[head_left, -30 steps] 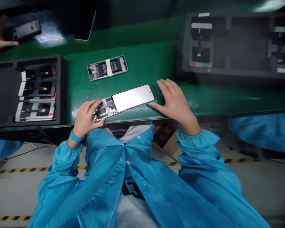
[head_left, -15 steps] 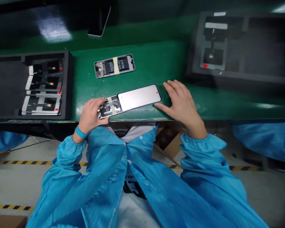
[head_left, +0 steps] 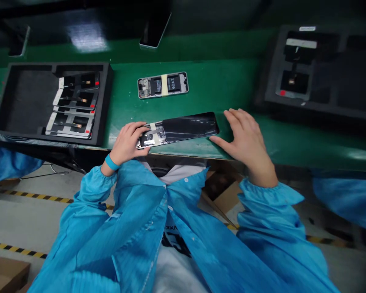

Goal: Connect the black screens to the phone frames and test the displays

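My left hand (head_left: 129,140) grips the left end of an opened phone body (head_left: 152,135), thumb on the near edge and fingers on the far one. Pale tape crosses the inner parts of that phone. Over its right part lies a phone screen (head_left: 190,127), face up and dark, reaching out to the right. Just beyond the screen's right end, my right hand (head_left: 242,134) is open, thumb and fingers spread apart, with nothing in it. Farther back on the green table lies a second opened phone (head_left: 163,84), its battery crossed by a strip of tape.
At the left stands a black foam tray (head_left: 105,106) with several screen parts (head_left: 71,124). Another foam tray (head_left: 271,87) at the right holds a screen part (head_left: 296,69). A dark phone (head_left: 155,30) lies at the back. The table's front edge runs close to my body.
The screen on the phone body has gone from lit white to dark. The whole view has shifted, while both hands keep nearly the same places around the phone.
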Action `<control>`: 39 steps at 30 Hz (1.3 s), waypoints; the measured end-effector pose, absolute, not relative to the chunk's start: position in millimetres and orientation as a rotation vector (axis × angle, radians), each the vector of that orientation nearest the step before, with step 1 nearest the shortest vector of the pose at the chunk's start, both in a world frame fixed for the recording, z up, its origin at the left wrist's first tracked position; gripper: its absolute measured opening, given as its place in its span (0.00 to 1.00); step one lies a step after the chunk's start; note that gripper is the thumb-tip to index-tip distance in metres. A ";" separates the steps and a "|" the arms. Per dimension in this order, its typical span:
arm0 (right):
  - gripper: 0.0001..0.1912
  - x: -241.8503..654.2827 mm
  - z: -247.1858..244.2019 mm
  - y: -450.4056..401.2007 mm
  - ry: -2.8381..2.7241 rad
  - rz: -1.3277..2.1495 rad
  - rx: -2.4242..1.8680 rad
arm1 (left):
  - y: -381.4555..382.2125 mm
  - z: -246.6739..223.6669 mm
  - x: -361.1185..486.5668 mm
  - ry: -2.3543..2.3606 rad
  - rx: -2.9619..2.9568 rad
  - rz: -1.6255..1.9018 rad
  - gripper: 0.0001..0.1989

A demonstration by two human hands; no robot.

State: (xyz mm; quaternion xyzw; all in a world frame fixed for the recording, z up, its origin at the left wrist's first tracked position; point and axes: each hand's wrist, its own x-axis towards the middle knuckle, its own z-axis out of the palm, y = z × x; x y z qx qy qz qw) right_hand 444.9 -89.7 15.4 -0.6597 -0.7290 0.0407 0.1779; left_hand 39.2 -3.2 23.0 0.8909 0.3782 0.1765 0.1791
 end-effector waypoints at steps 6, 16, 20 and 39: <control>0.42 435.9 5.4 -75.5 -2.192 0.090 -1.578 | 1.5 22.8 49.5 1.150 2.399 0.509 0.19; 0.47 393.4 12.9 -16.5 -2.478 0.207 -1.261 | -0.5 28.4 78.0 1.379 2.642 0.308 0.28; 0.41 380.2 20.4 -13.5 -2.481 0.130 -1.067 | 2.6 20.7 77.4 1.402 2.627 0.361 0.29; 0.38 342.8 75.5 -16.7 -1.777 1.294 -1.335 | 3.8 71.3 52.7 0.903 2.303 0.876 0.24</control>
